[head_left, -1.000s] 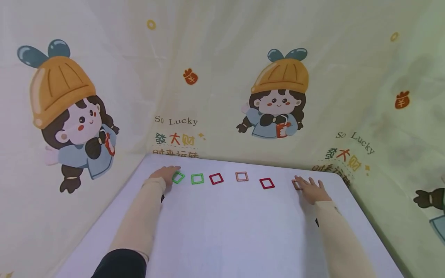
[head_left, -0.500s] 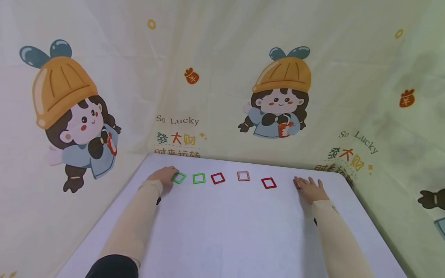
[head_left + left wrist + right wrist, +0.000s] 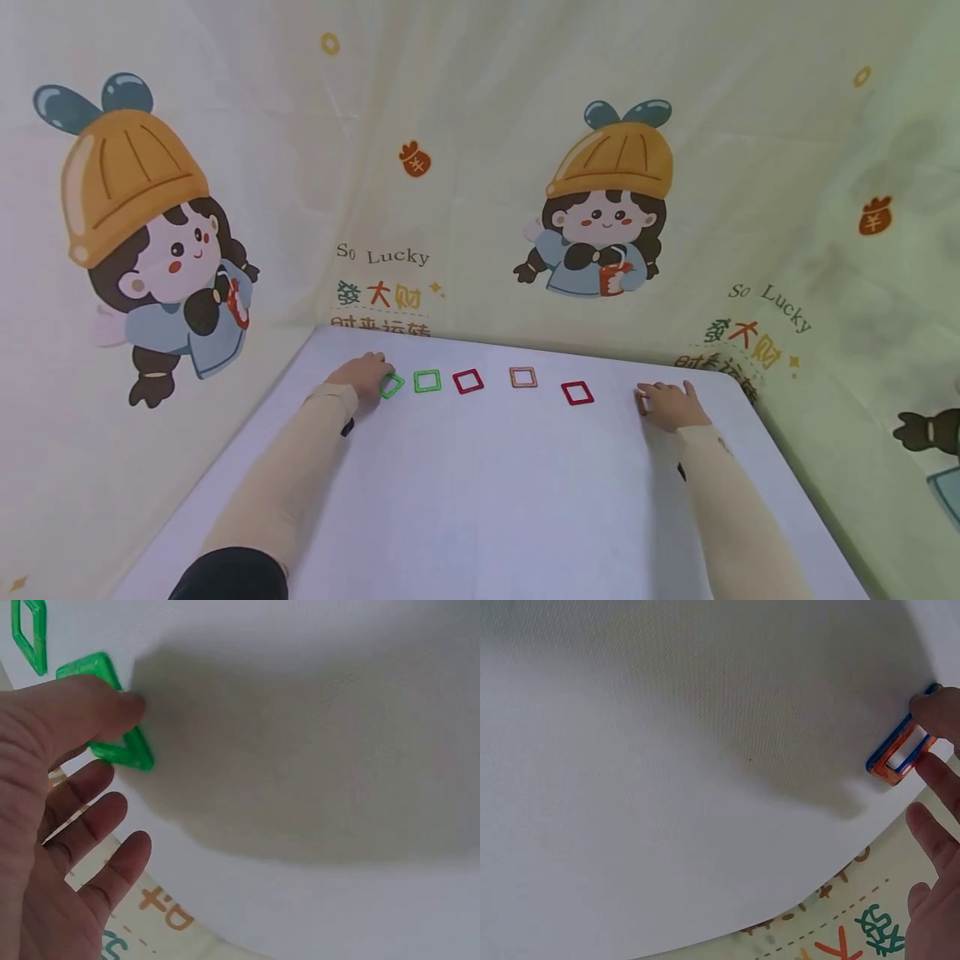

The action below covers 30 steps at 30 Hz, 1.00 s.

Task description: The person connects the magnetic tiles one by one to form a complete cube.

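At the far left of the white table, my left hand (image 3: 362, 377) pinches a green square frame (image 3: 139, 750). In the left wrist view its thumb lies across the frame, and the other fingers spread loosely below. Toward the right end, my right hand (image 3: 672, 406) holds an orange frame with blue edges (image 3: 889, 775) between thumb and finger. That piece stands tilted, partly hidden by the thumb. Between the hands lie a second green frame (image 3: 427, 381), a red frame (image 3: 455, 382), an orange frame (image 3: 523, 386) and another red frame (image 3: 577, 403), all flat.
The white tabletop (image 3: 480, 492) stretches toward me in front of the row. A cream cloth (image 3: 472, 167) printed with cartoon figures and lettering hangs behind and at both sides, close along the table's back edge.
My left fingers have curled in around the green frame, which has shifted slightly. My right fingers have drawn together on the orange and blue piece, now tilted up. The row between stays put.
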Each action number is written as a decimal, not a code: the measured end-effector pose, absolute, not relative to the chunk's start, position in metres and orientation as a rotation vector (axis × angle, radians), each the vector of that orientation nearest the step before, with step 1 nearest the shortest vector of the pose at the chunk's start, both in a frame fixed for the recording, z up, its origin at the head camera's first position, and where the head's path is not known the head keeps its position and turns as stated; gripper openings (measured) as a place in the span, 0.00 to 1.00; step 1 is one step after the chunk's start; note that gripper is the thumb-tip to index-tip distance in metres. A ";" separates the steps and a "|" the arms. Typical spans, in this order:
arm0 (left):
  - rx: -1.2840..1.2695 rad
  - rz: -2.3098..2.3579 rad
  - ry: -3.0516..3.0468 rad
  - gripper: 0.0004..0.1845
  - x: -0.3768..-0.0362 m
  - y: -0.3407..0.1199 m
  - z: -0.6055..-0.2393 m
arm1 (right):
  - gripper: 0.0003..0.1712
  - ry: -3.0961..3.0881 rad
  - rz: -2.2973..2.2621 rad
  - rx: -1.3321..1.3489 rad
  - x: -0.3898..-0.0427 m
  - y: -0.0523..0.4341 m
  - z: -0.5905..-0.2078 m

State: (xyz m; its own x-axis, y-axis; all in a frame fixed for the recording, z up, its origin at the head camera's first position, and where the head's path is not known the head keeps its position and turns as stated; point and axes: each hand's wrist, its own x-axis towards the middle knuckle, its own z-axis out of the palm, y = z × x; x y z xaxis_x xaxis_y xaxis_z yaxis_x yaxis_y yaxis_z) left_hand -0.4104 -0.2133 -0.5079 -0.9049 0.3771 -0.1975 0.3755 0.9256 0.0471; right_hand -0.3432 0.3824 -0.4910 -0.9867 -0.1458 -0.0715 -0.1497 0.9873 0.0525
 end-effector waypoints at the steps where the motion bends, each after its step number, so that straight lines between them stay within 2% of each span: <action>1: 0.584 0.007 2.876 0.28 -0.410 -0.214 -0.507 | 0.30 3.057 0.086 -0.227 -0.344 0.383 -0.491; 8: 0.685 0.017 2.852 0.20 -0.399 -0.212 -0.503 | 0.32 3.038 0.071 -0.211 -0.350 0.390 -0.497; 17: 0.668 0.088 2.815 0.21 -0.381 -0.204 -0.497 | 0.32 3.063 0.023 -0.243 -0.353 0.396 -0.497; 24: 0.702 0.118 2.781 0.22 -0.376 -0.191 -0.498 | 0.29 3.121 0.018 -0.272 -0.350 0.390 -0.492; 30: 0.751 0.154 2.750 0.20 -0.367 -0.174 -0.499 | 0.22 3.117 0.033 -0.300 -0.349 0.388 -0.489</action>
